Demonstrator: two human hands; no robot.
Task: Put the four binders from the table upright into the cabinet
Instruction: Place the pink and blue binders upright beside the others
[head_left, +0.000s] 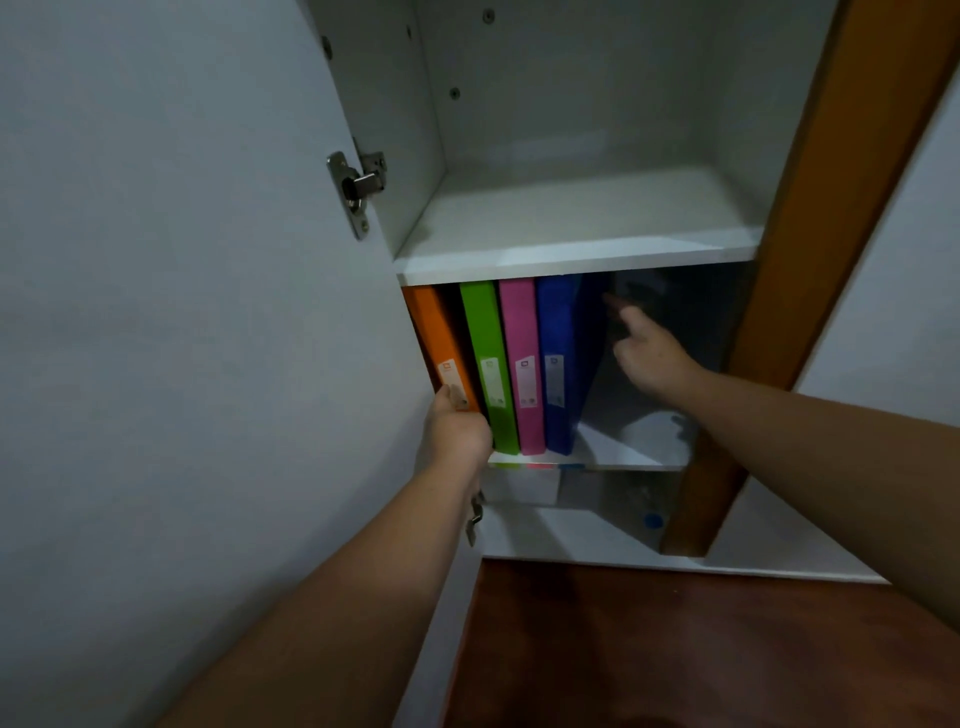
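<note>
Standing spine-out on the middle shelf (623, 457) of the cabinet (571, 249), all four slim, glossy binders look shelved, so only straightening seems left. From the left, the left hand (457, 431) curls its fingers around the foot of the orange binder (441, 343), beside the green binder (485, 364) and pink binder (522, 364). The blue binder (558, 358) leans slightly; the right hand (649, 358), fingers loosely spread, seems to steady its cover in the shadow.

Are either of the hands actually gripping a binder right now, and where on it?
Left hand grips the orange binder at the lower end of its spine. Right hand is open beside the blue binder, holding nothing.
</note>
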